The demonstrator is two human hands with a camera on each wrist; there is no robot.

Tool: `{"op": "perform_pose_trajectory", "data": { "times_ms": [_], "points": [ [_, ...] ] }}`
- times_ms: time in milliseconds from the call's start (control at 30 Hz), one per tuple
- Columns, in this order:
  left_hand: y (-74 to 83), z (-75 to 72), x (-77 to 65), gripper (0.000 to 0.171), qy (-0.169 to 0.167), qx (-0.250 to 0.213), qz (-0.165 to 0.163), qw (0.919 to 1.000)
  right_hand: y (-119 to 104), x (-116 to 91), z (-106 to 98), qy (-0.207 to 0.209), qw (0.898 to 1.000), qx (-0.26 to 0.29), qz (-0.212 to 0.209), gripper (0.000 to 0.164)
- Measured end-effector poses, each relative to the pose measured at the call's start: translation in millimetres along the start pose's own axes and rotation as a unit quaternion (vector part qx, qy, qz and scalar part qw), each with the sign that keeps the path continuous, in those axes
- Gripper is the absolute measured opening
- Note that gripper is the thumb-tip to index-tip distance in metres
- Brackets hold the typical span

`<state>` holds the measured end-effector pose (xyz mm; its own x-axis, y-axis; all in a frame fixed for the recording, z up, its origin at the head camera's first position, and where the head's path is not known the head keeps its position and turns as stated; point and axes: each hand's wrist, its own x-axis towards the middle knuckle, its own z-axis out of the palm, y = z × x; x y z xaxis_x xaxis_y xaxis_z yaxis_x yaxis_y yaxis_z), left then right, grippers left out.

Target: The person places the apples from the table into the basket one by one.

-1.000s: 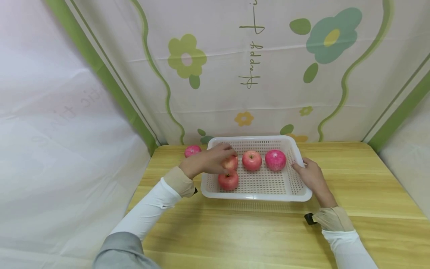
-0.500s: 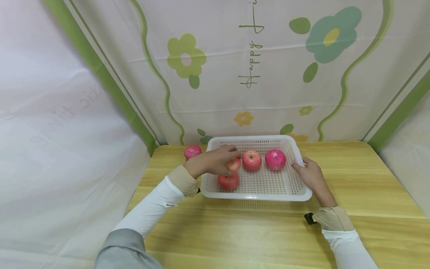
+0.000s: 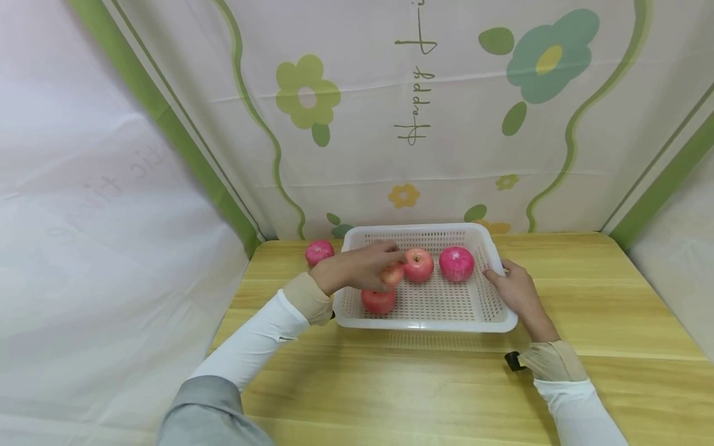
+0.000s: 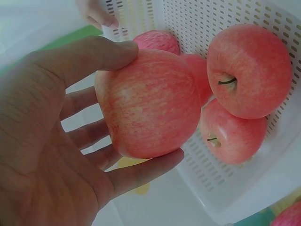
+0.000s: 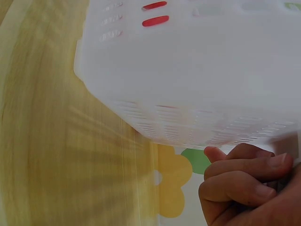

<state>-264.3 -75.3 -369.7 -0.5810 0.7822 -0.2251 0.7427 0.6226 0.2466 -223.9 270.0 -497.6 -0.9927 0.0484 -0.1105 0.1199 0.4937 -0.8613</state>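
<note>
My left hand (image 3: 365, 267) holds an apple (image 4: 149, 103) over the left half of a white perforated plastic basket (image 3: 426, 325), thumb on one side and fingers round the other. In the left wrist view two more apples, a nearer apple (image 4: 249, 70) and a smaller-looking apple (image 4: 233, 134), lie in the basket beside it. The head view shows a front-left apple (image 3: 379, 301), a middle apple (image 3: 418, 265) and a bright pink round fruit (image 3: 457, 264) towards the right. My right hand (image 3: 519, 291) grips the basket's right rim, thumb inside, with curled fingers against the outer wall.
Outside the basket at the back left, another bright pink fruit (image 3: 320, 253) lies on the wooden table (image 3: 435, 396). A white fabric wall with printed flowers (image 3: 357, 167) rises right behind the basket, and a plain white side wall (image 3: 111, 248) stands at left.
My left hand has shifted slightly to the right with the apple, up to the middle apple's edge in the head view. My right hand and the basket stay in place.
</note>
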Motion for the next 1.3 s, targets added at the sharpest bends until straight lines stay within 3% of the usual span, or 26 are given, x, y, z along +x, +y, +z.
{"op": "perform_pose_trajectory", "data": {
  "times_ms": [867,1300],
  "points": [
    [15.7,4.0,16.5,0.063,-0.014,0.049,0.012,0.9986,-2.7,-0.9,-0.7,-0.007,1.000,-0.002,0.009,0.065],
    [19.1,8.0,23.3,0.053,-0.005,0.058,0.045,0.9973,-1.2,0.4,-0.9,-0.002,1.000,-0.008,0.011,0.064]
  ]
}}
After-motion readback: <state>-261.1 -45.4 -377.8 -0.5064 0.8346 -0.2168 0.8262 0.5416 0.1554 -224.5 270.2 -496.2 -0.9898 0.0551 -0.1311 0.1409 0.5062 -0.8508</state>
